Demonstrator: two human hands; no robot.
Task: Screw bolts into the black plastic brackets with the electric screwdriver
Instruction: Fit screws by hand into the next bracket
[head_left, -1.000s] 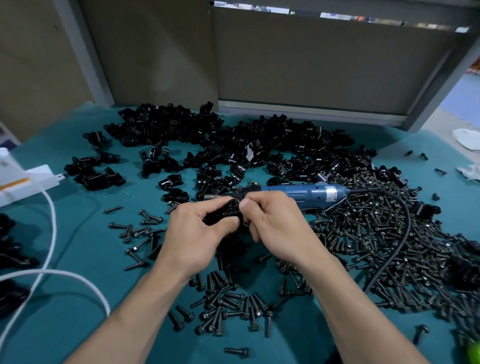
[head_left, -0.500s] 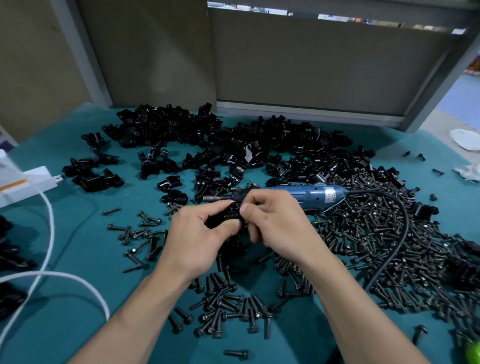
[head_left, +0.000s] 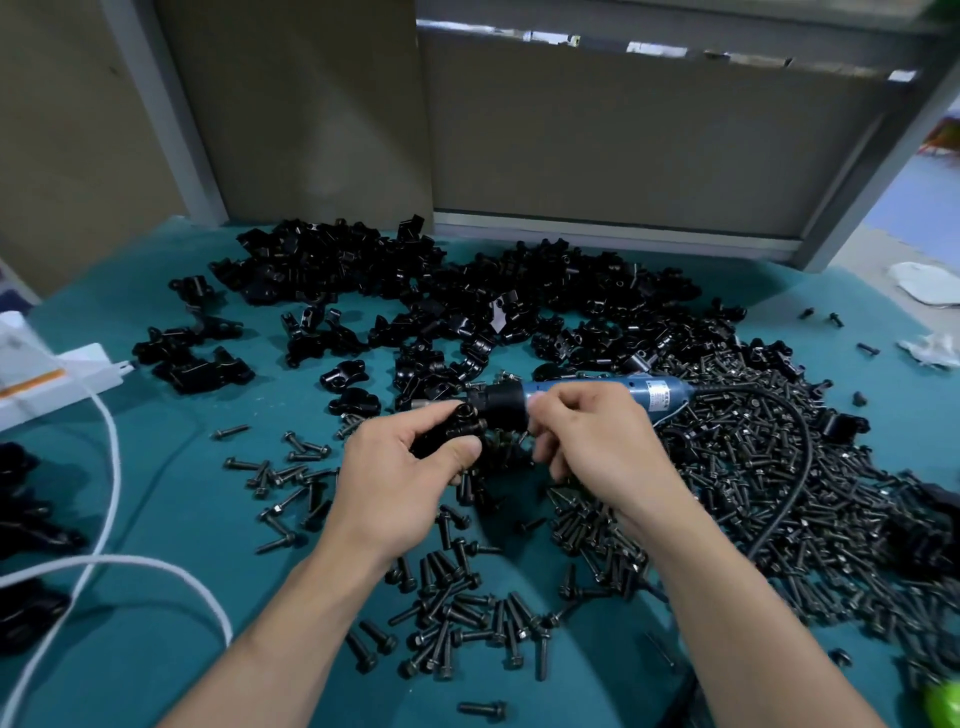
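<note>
My left hand (head_left: 405, 467) grips a black plastic bracket (head_left: 452, 434) just above the teal table, thumb across its front. A bolt head (head_left: 465, 413) shows in the bracket's top. The blue electric screwdriver (head_left: 631, 391) lies on its side right behind both hands, its black collar (head_left: 501, 410) pointing left next to the bracket. My right hand (head_left: 592, 447) is to the right of the bracket and apart from it. Its fingers curl over the screwdriver's barrel just behind the collar, with the thumb below. What lies under that palm is hidden.
Black brackets (head_left: 415, 291) are heaped along the table's back. A dense heap of bolts (head_left: 779, 478) fills the right side, crossed by the screwdriver's black cord (head_left: 795, 499). Loose bolts (head_left: 457, 618) lie between my forearms. A white cable (head_left: 106, 467) and power strip (head_left: 57, 376) sit left.
My right hand has left the bracket, where it pinched at the top, and shifted right onto the screwdriver's barrel. My left hand still holds the bracket in nearly the same spot.
</note>
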